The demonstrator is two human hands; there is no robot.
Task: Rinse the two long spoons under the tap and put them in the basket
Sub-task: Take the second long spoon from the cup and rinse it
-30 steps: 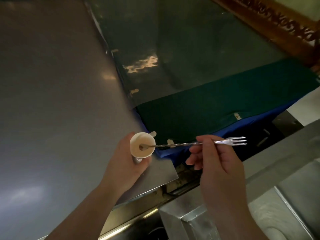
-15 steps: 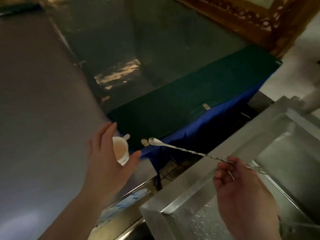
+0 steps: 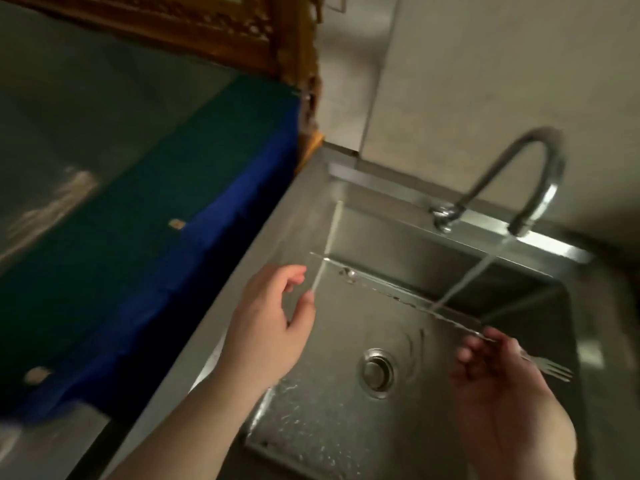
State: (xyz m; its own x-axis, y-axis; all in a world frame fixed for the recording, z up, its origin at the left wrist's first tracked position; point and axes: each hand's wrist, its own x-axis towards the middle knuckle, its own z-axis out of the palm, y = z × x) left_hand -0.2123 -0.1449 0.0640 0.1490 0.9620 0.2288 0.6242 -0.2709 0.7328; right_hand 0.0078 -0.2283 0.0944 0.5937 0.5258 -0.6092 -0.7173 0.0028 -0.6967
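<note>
My right hand (image 3: pixel 502 382) grips a long twisted metal spoon (image 3: pixel 398 296) near its forked end (image 3: pixel 550 368). The spoon stretches left across the steel sink (image 3: pixel 311 427), its bowl end near the sink's left wall. Water runs from the curved tap (image 3: pixel 512 174) and hits the spoon's shaft about midway. My left hand (image 3: pixel 273 327) hovers over the sink's left rim, fingers apart, holding nothing. Only one spoon is visible, and no basket is in view.
The round drain (image 3: pixel 377 372) sits in the wet sink floor. A green and blue cloth (image 3: pixel 138 254) covers the surface left of the sink. A carved wooden frame (image 3: pixel 277 32) stands behind it, with a tiled wall behind the tap.
My left hand let go of the small cup and moved right over the sink edge. My right hand carried the spoon from the cup to under the running tap. The view swung right.
</note>
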